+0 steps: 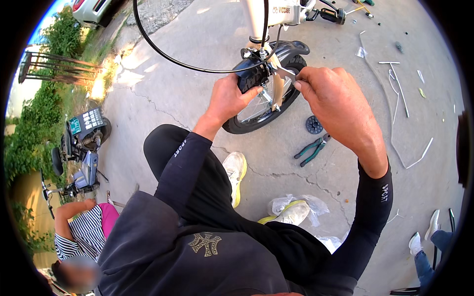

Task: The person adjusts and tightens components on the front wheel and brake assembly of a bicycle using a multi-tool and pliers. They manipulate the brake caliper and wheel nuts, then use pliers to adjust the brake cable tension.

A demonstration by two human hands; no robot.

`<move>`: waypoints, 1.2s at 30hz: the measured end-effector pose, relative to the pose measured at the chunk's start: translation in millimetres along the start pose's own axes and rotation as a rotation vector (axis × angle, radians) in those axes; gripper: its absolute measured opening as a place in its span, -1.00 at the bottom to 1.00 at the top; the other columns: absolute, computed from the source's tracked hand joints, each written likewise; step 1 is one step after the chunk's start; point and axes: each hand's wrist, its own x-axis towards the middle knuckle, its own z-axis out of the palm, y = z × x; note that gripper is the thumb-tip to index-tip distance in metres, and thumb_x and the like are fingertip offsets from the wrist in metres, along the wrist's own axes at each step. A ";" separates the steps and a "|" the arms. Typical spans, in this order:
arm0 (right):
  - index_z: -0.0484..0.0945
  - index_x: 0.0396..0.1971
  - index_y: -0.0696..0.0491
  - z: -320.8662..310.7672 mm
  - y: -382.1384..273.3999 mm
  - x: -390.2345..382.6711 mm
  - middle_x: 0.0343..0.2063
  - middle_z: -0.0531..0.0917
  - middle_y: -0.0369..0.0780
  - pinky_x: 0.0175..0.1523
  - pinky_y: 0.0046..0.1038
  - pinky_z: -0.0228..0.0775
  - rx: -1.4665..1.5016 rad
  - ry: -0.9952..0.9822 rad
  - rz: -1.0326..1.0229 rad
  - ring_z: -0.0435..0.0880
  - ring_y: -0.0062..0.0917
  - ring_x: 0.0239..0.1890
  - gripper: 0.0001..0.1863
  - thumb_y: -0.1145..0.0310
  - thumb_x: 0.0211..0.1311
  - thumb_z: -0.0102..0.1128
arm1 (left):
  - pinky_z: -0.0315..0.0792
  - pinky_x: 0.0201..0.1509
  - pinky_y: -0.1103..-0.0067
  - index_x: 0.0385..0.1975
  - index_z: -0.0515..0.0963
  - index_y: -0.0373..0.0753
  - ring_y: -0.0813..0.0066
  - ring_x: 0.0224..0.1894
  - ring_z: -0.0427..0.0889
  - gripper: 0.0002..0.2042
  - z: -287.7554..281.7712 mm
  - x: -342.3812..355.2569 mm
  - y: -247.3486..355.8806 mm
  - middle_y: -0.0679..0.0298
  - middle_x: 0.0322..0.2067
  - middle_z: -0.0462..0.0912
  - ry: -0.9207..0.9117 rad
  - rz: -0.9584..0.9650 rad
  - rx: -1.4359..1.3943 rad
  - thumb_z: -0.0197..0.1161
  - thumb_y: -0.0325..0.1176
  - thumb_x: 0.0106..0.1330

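In front of me stands the front wheel [240, 127] of a small white bicycle [255, 22], with a black tyre, a black mudguard [292, 47] and a cream fork leg [278, 92]. My left hand [224, 101] is closed round the tyre's near side, thumb toward the spokes and fingers partly hidden behind it. My right hand [335, 101] pinches a flat silver metal piece [285, 73], which looks like a spanner, by its right end. Its other end lies against the fork near the mudguard mount. A black cable [170, 60] loops across above my left hand.
Green-handled pliers [311, 149] and a round black part [313, 125] lie on the cracked concrete. Plastic bags [316, 204] are by my shoes. Thin white strips [395, 89] are scattered right. An electric scooter [86, 163] and a person in stripes [84, 229] are left; another person's legs [423, 259] are lower right.
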 end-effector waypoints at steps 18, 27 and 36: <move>0.38 0.19 0.15 62.5 50.0 -18.6 -0.15 0.74 -0.19 -0.19 -0.53 0.47 1.092 -0.063 0.444 0.71 -0.62 -0.21 -0.66 0.32 0.55 0.01 | 0.61 -0.14 0.58 0.04 0.63 -0.38 0.49 -0.15 0.72 -0.75 -76.6 44.7 68.0 0.14 -0.02 0.72 0.098 0.329 -0.008 0.30 -0.47 0.41; 0.38 0.28 0.15 104.8 43.1 -10.6 -0.12 0.74 -0.27 -0.24 -0.58 0.47 1.277 -0.008 0.470 0.70 -0.67 -0.25 -0.61 0.36 0.56 -0.01 | 0.64 -0.17 0.64 -0.13 0.68 -0.45 0.60 -0.30 0.74 -0.73 -55.2 68.0 98.9 0.19 -0.30 0.79 -0.083 0.232 -0.168 0.23 -0.31 0.54; 0.44 0.22 0.15 109.9 45.3 -14.1 -0.17 0.74 -0.28 -0.30 -0.59 0.44 1.247 -0.033 0.482 0.69 -0.68 -0.30 -0.65 0.38 0.55 -0.05 | 0.58 -0.25 0.70 -0.16 0.67 -0.38 0.62 -0.33 0.75 -0.66 -49.5 63.4 95.8 0.21 -0.28 0.81 -0.047 0.072 -0.223 0.11 -0.18 0.60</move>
